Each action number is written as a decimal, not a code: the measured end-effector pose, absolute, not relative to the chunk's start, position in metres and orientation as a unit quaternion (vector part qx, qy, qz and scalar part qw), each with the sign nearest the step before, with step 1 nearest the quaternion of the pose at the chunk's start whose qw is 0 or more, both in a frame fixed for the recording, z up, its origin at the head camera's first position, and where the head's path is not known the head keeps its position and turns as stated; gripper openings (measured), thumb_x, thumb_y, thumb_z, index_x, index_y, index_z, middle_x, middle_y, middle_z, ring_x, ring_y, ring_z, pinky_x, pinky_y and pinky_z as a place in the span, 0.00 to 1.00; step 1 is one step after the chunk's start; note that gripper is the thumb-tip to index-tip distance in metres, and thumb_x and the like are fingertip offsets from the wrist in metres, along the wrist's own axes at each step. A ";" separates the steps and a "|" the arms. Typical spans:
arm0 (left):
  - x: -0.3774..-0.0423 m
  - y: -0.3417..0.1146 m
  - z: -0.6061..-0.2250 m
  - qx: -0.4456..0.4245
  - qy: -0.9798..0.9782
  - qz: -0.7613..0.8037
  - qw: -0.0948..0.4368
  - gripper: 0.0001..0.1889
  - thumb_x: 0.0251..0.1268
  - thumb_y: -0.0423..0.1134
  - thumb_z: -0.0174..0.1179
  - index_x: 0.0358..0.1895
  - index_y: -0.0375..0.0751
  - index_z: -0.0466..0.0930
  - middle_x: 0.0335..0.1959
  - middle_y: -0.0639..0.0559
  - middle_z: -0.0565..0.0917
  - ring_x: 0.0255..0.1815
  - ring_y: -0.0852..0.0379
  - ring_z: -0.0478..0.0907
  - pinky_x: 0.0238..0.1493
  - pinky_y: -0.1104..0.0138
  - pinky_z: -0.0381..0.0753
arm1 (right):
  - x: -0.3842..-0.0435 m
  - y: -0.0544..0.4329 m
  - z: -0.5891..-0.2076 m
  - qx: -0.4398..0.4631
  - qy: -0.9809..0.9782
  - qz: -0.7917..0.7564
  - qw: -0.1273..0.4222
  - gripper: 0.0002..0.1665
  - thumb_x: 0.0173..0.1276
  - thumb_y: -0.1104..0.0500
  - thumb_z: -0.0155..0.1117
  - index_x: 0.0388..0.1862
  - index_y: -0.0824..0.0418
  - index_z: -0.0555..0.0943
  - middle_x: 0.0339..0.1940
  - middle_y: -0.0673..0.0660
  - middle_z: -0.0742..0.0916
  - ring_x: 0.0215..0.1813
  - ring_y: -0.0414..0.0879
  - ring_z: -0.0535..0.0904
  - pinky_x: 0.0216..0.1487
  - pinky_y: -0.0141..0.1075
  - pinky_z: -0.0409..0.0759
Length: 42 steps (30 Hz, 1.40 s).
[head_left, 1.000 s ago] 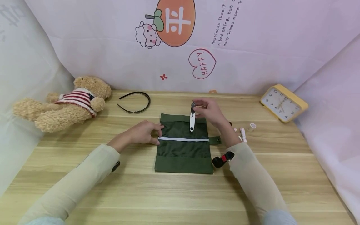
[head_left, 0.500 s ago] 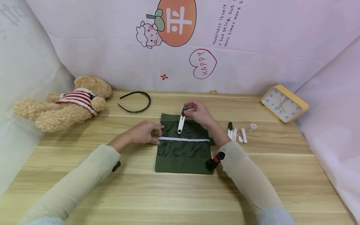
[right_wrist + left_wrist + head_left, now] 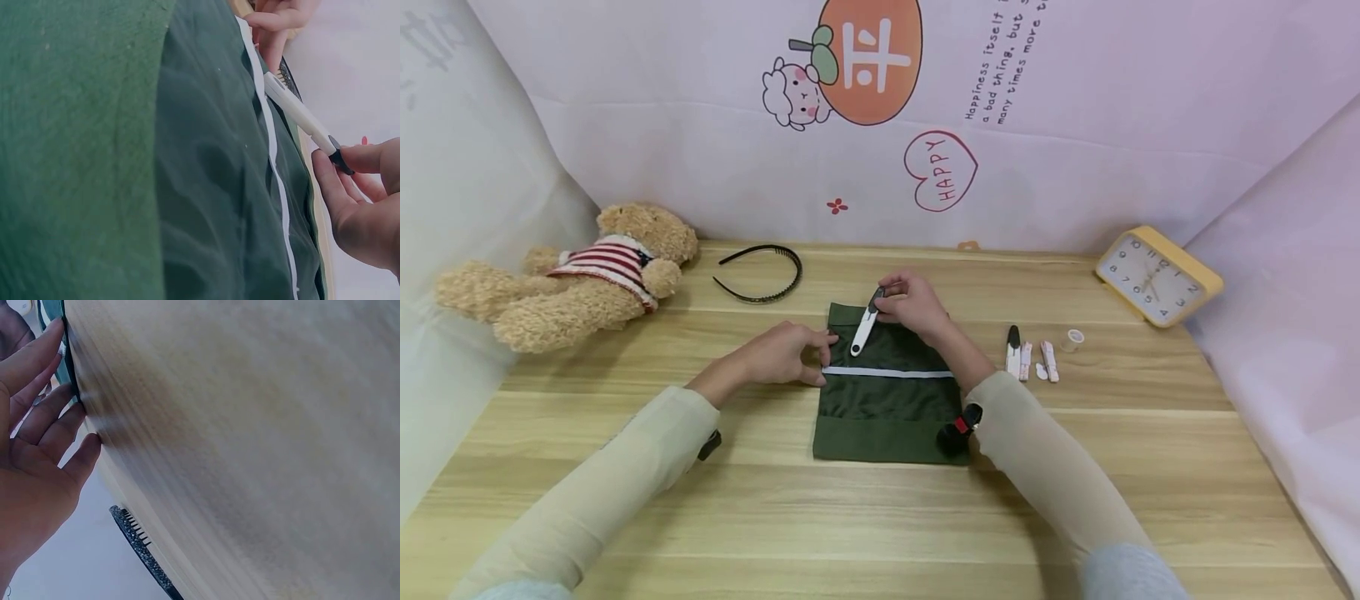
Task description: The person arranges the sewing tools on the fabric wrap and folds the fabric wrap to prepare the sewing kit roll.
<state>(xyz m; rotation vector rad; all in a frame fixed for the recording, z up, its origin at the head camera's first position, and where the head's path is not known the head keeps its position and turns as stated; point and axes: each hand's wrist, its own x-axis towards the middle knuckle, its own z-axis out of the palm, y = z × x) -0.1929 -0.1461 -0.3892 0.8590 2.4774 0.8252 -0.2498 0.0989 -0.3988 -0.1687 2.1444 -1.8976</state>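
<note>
A dark green cloth case (image 3: 891,437) lies spread flat on the table, a white elastic strip (image 3: 887,372) running across its middle. At its left edge rests my left hand (image 3: 782,354), fingertips and thumb on the cloth on either side of the strip's end. My right hand (image 3: 913,308) pinches a slim white tool (image 3: 863,332) by its black end, between thumb and fingers. The tool slants over the upper half of the case, its free end with a dark round dot pointing down towards the strip. In the right wrist view, the white tool (image 3: 299,111) overlaps the green cloth.
Right of the case lie a second black-and-white tool (image 3: 1013,350), pale folded strips (image 3: 1049,362) and a small white spool (image 3: 1072,339). A yellow clock (image 3: 1157,275) stands at back right. A black headband (image 3: 797,271) and teddy bear (image 3: 602,279) lie at back left.
My right hand has carried the white tool left across the case and tilted it more, bringing the things on the right into view. My left hand stays at the edge.
</note>
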 end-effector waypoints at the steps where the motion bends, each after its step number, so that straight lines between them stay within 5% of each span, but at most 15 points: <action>1: -0.193 -0.146 -0.389 0.307 0.884 0.294 0.194 0.08 0.59 0.36 0.75 0.32 0.48 0.83 0.69 0.43 0.75 0.76 0.44 0.64 0.57 0.58 0.68 | -0.250 0.098 -0.399 -0.059 0.743 -0.653 0.135 0.22 0.71 0.76 0.60 0.62 0.78 0.69 0.48 0.65 0.76 0.45 0.51 0.80 0.49 0.42 0.85; 25: -0.194 -0.144 -0.389 0.317 0.888 0.282 0.176 0.10 0.58 0.37 0.76 0.32 0.46 0.81 0.69 0.39 0.74 0.71 0.41 0.70 0.52 0.57 0.69 | -0.247 0.088 -0.400 -0.145 0.789 -0.560 0.207 0.16 0.72 0.70 0.64 0.56 0.73 0.74 0.45 0.65 0.82 0.44 0.55 0.85 0.46 0.43 0.86; 36: -0.194 -0.145 -0.394 0.320 0.891 0.274 0.169 0.09 0.58 0.38 0.76 0.34 0.47 0.83 0.69 0.37 0.73 0.71 0.41 0.70 0.61 0.54 0.72 | -0.245 0.085 -0.401 -0.177 0.822 -0.504 0.200 0.15 0.69 0.67 0.69 0.53 0.70 0.81 0.43 0.64 0.84 0.40 0.54 0.84 0.43 0.41 0.86; 42: -0.192 -0.144 -0.393 0.317 0.894 0.269 0.168 0.09 0.58 0.38 0.76 0.37 0.47 0.84 0.69 0.36 0.73 0.69 0.39 0.71 0.65 0.51 0.71 | -0.244 0.081 -0.401 -0.235 0.856 -0.417 0.195 0.15 0.69 0.62 0.70 0.53 0.66 0.83 0.45 0.59 0.86 0.47 0.50 0.81 0.46 0.39 0.81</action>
